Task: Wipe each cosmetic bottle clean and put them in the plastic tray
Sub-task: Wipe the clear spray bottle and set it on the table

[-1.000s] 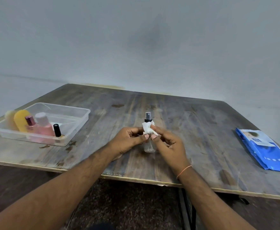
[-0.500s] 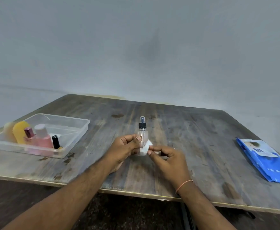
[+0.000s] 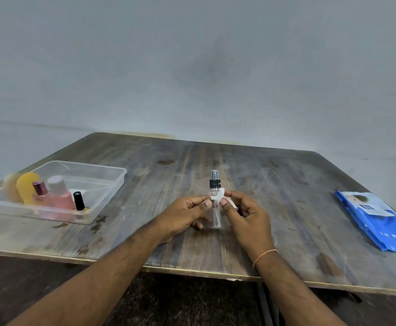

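Observation:
A small clear spray bottle with a black collar stands upright at the middle of the wooden table. My left hand grips its body from the left. My right hand pinches a white wipe against the bottle's shoulder from the right. At the left, the clear plastic tray holds a yellow bottle, a pink bottle, a small purple-capped bottle and a black-capped nail polish.
A blue pack of wipes lies near the table's right edge. A grey wall rises behind the table. The near table edge runs just under my forearms, with dark floor below.
The wipe in my right hand went from the bottle's top down to its lower body, then back up to the shoulder. My left hand has kept hold of the bottle.

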Action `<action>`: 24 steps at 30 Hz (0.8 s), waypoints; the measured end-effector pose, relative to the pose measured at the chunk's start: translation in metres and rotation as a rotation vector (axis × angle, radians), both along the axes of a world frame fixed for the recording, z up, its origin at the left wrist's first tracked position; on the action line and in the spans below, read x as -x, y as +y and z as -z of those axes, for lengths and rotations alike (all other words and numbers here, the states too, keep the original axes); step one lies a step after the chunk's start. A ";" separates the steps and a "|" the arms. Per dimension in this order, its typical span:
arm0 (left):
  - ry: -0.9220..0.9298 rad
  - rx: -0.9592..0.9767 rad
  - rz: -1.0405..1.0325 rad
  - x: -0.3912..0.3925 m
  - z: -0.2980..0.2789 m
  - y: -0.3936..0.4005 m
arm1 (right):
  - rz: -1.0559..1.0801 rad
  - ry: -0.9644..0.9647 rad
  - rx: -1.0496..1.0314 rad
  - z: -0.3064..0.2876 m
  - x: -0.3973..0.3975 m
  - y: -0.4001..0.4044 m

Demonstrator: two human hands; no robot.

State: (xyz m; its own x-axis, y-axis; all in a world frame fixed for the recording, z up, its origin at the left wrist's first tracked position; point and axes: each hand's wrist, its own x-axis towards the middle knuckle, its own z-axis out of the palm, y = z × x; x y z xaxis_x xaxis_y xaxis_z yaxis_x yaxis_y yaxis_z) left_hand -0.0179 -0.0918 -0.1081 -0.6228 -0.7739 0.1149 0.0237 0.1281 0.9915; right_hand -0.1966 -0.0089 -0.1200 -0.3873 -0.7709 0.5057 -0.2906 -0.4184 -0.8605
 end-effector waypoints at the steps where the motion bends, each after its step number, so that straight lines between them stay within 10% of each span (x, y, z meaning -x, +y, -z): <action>1: -0.013 0.005 -0.014 0.002 -0.001 0.001 | -0.007 -0.013 0.002 0.000 0.000 0.000; 14: 0.325 -0.183 -0.145 -0.003 0.003 -0.011 | -0.115 0.263 -0.102 0.000 -0.006 0.007; 24: 0.192 -0.112 -0.081 -0.002 0.005 -0.008 | -0.009 0.115 -0.042 -0.005 -0.007 0.008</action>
